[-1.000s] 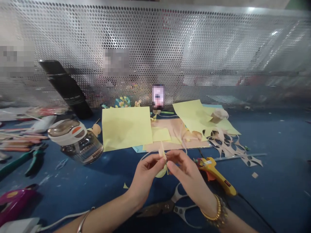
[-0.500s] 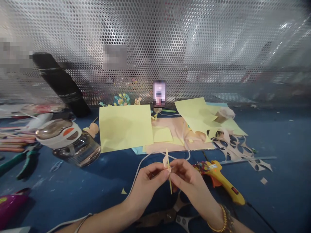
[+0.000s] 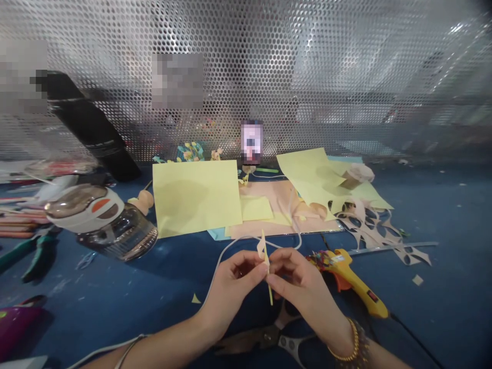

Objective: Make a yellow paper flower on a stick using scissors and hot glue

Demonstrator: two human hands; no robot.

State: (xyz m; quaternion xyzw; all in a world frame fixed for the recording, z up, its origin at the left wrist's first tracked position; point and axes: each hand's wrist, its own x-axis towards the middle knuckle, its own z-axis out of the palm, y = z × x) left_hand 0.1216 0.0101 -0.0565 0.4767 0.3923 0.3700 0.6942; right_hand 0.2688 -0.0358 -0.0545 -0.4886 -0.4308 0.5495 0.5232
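At the lower centre, my left hand (image 3: 234, 287) and my right hand (image 3: 298, 282) meet at a thin yellow paper strip (image 3: 270, 294) that stands nearly upright. Thumb and fingers of my left hand pinch it together with a small pale pink paper piece (image 3: 261, 249) folded beside its upper part. The fingertips of my right hand press against the strip from the other side. Below the hands lie large scissors (image 3: 265, 338), partly hidden by my wrists.
Yellow sheets (image 3: 198, 197) and pink paper (image 3: 269, 189) lie beyond the hands. Left are a glass jar (image 3: 119, 236), pliers (image 3: 42, 256) and a black box (image 3: 96, 128). Right are a yellow glue gun (image 3: 357, 287) and cut-out scraps (image 3: 369, 225). A phone (image 3: 251, 142) stands by the perforated screen.
The view has shifted slightly, so most objects sit a little higher in the picture. Both hands keep their hold on the strip with hardly any movement.
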